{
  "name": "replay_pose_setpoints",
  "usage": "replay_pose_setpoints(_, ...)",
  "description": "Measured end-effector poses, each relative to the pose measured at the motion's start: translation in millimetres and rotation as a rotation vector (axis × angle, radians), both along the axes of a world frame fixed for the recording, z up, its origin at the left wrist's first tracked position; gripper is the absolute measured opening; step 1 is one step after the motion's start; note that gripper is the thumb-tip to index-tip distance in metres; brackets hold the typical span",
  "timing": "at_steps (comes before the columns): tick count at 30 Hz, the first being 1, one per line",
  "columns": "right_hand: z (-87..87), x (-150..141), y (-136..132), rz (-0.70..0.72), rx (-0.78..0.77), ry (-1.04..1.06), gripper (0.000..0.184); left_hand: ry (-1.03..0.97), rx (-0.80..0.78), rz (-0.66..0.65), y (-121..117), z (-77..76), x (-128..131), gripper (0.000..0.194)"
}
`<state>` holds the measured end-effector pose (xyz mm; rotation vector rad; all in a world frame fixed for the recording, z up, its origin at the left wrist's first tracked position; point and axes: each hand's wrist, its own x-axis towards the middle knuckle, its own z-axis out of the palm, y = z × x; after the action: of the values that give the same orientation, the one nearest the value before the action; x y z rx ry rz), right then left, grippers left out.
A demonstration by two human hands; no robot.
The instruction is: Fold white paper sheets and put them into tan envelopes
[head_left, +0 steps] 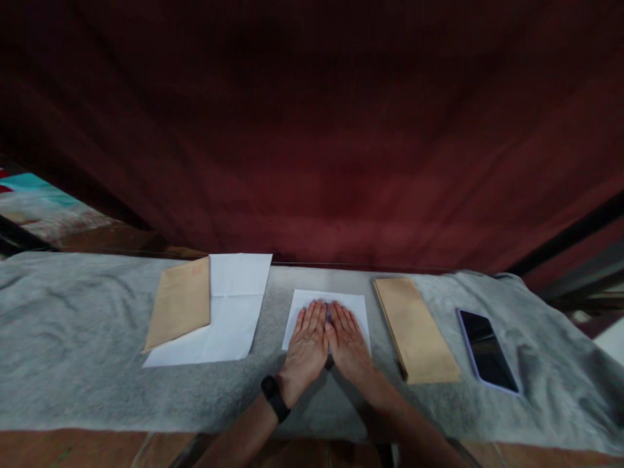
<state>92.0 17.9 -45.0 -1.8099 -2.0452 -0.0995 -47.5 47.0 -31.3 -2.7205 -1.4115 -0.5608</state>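
A white sheet of paper, smaller than the sheet on the left, lies at the middle of the cloth-covered surface. Flat on it rests my left hand, fingers stretched forward, a black band on the wrist. Beside it my right hand also presses flat on the paper, its fingers straight. The two hands nearly meet at the thumbs and cover most of the sheet's lower part. A small purplish patch shows between the fingertips; I cannot make out what it is.
At left, a brown envelope overlaps a larger creased white sheet. A stack of brown envelopes lies to the right, then a phone in a purple case. Grey cloth covers the surface; a dark red curtain hangs behind.
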Motion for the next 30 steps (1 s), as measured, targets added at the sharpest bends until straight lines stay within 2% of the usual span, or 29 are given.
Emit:
replay_pose_setpoints(4,-1.1,1,-2,0.001,0.010,-0.026,0.052,0.043,-0.012,0.001,2,-4.3,-1,0.058)
replay_pose_setpoints(8,1.1,6,-3,-0.007,0.002,-0.059,0.051,0.084,-0.027,0.008,8,-0.3,-1,0.058)
replay_pose_setpoints(13,9.0,7,5,-0.030,-0.097,-0.052,0.053,0.105,-0.101,-0.027,20,5.2,3,0.058)
replay_pose_setpoints(17,12.6,7,14,-0.040,-0.138,-0.049,0.054,0.107,-0.100,-0.044,28,4.7,6,0.058)
replay_pose_setpoints(24,7.9,9,19,-0.056,-0.042,-0.082,0.052,0.078,-0.055,-0.010,30,2.4,6,0.058)
replay_pose_setpoints(30,1.8,22,16,-0.010,0.088,-0.091,0.050,0.076,-0.035,0.097,30,4.1,1,0.057)
